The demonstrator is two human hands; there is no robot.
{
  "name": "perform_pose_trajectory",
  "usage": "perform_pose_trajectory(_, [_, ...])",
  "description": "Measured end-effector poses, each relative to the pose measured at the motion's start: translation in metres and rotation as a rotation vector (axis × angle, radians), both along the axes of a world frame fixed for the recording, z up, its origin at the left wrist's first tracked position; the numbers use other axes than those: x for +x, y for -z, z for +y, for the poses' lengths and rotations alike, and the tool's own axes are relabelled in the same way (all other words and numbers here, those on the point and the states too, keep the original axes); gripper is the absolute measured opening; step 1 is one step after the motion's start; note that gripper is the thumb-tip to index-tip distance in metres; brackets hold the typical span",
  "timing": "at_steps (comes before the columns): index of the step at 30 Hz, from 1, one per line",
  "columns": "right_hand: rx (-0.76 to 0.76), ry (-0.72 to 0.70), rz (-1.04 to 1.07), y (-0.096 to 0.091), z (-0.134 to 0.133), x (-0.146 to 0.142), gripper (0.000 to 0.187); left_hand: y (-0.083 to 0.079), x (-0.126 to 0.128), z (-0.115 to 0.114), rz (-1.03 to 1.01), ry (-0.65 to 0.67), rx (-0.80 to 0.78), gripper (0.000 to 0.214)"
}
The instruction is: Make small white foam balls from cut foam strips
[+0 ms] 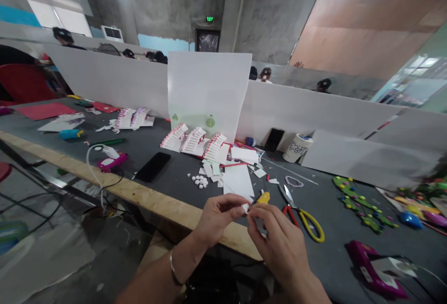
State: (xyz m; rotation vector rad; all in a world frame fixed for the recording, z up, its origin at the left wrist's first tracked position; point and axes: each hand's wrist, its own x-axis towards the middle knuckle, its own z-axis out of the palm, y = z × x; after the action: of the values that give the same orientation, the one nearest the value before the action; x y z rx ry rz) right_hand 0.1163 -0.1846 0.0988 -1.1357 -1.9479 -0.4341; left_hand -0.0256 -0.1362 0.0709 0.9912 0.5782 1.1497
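The left hand point(218, 218) and right hand point(279, 243) are close together above the table's wooden edge point(139, 197), their fingertips pinching a small white piece point(245, 208) between them. Both hands are narrowly closed on it, and a metal bangle point(172, 266) circles the left wrist. Just beyond the right hand lies a small yellow object point(263, 198), too partly hidden to identify. To its right are scissors point(295, 207) with red and yellow handles, their blades pointing away. A white foam sheet point(238, 180) and scattered offcuts lie ahead of the hands, with small white balls point(199, 181) to their left. Further on stand rows of white stepped paper pieces point(195, 142) edged in red, in front of an upright white board point(208, 94). A black phone point(152, 166) lies left of the balls, near a pink glue gun point(111, 159). A second pink glue gun point(375, 269) sits at the right, below green foam cut-outs point(363, 204). A white cup point(296, 148) stands against a white partition point(307, 113), and a person's head point(265, 75) shows beyond it.
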Motion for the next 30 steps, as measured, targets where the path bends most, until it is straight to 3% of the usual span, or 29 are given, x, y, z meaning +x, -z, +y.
perform_pose_trajectory(9, [-0.064, -0.009, 0.004, -0.004, -0.005, 0.002, 0.009, -0.011, -0.011, 0.001, 0.141, 0.017, 0.263, 0.013])
perform_pose_trajectory(14, [-0.170, -0.079, 0.131, -0.009, -0.006, 0.009, 0.010, -0.010, -0.012, -0.002, 0.131, 0.078, 0.235, 0.014])
perform_pose_trajectory(22, [-0.196, -0.082, 0.189, -0.010, -0.009, 0.012, 0.002, -0.017, -0.009, -0.004, 0.105, 0.031, 0.174, 0.014])
perform_pose_trajectory(30, [-0.195, -0.106, 0.161, -0.005, -0.006, 0.006, 0.008, -0.013, -0.011, -0.004, 0.161, 0.003, 0.267, 0.011])
